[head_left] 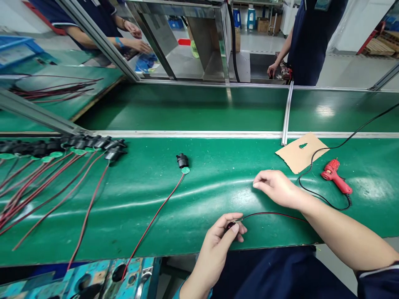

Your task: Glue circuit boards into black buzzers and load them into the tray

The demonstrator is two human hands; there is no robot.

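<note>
Near the front edge of the bench, my left hand (222,236) pinches a small dark round part (230,225) between thumb and fingers. A thin red-and-black wire (274,213) runs from this part to the right and passes under my right forearm. Above the bench, up and to the right of my left hand, is my right hand (276,187), its thumb and fingertips pressed together; anything between them is too small to make out. Farther left, a single black connector (182,160) with a green round disc (185,170) stands on the green mat, its red wire (156,214) trailing toward the front edge.
A red glue gun (336,176) with a black cord lies at right beside a brown cardboard piece (301,153). Several black connectors (81,142) with red wires line the left. Metal frame bars (187,133) cross behind. Two people (314,41) stand beyond; a blue fixture (102,278) sits below.
</note>
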